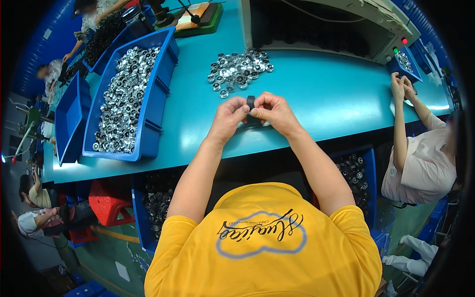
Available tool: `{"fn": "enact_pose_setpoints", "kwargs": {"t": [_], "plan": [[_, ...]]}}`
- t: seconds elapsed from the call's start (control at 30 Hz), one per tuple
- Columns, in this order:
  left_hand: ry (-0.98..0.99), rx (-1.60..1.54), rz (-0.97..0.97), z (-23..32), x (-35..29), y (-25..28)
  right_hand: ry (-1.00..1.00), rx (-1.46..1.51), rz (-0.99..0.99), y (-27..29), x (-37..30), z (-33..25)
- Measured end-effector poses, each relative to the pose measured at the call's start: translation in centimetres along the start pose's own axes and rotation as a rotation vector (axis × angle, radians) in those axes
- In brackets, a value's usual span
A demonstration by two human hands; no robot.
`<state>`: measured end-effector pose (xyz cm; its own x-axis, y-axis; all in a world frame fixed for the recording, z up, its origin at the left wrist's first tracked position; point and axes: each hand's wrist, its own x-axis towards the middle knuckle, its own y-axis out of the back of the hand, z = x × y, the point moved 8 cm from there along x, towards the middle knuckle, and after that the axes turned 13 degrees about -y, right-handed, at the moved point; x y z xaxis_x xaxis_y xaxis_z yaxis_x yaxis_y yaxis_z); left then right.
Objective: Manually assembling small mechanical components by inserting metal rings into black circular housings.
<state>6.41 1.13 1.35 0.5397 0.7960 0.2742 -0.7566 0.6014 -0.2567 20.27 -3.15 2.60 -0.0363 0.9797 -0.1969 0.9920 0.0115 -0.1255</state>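
Between my two hands, just above the near part of the teal table (198, 133), is a small black ring-shaped part (251, 102). My left hand (228, 118) is closed, with thumb and fingertips pinching at the part's left side. My right hand (273, 113) pinches it from the right with thumb and forefinger. Something dark shows beneath the fingertips, too hidden to name. Just beyond my hands lies a loose pile of small round silver and black parts (240, 70).
To the left stands a large blue bin (152, 106) of silver round parts, beside another blue bin (74, 116). A machine with a dark opening (316, 24) is at the back. Below the table edge are bins of black parts (354, 173). A co-worker (420, 153) works at right.
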Motion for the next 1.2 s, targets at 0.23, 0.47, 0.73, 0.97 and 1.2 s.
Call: {"fn": "enact_pose_setpoints", "kwargs": {"t": [0.23,0.47,0.73,0.97,1.2], "plan": [[-0.038,-0.153,0.098,-0.1,0.4,0.8,-0.11,0.028,0.002,2.5,2.4,-1.2],[0.019,-0.37,0.08,0.0,0.7,0.1,0.309,-0.947,0.678,9.6,7.9,-4.6],[-0.036,-0.518,0.159,-0.3,0.7,1.8,0.233,-0.512,0.438,5.4,1.8,-5.0],[-0.031,-0.419,0.15,-0.1,0.4,1.2,0.237,-0.285,0.255,1.1,-1.2,-4.4],[-0.068,-0.32,0.095,0.9,0.4,0.0,0.262,-0.472,0.322,-0.4,-2.0,-4.9]]}}
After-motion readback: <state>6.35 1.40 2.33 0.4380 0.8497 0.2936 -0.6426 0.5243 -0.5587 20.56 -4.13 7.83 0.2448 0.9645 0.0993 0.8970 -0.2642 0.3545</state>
